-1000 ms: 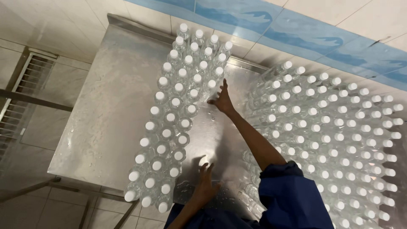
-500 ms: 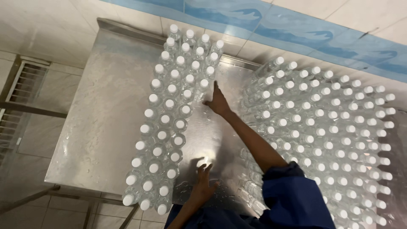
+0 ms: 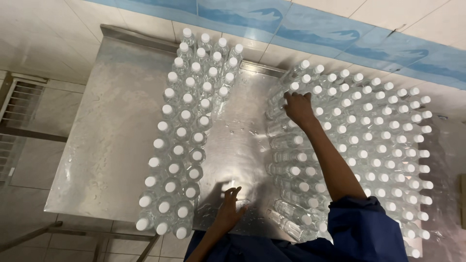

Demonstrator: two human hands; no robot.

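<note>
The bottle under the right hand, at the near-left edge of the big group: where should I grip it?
Take that bottle by its neck just under the white cap, coming from above and the left. It stands upright with neighbours packed against its right and far sides; only the top and the side facing the bare table are free. The right hand is already there.

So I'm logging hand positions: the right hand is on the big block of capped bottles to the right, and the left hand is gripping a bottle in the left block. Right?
Not quite. The left hand grips no bottle: the head view shows it spread on the bare steel table between the blocks, near the left block. The right hand is indeed on the right block.
</note>
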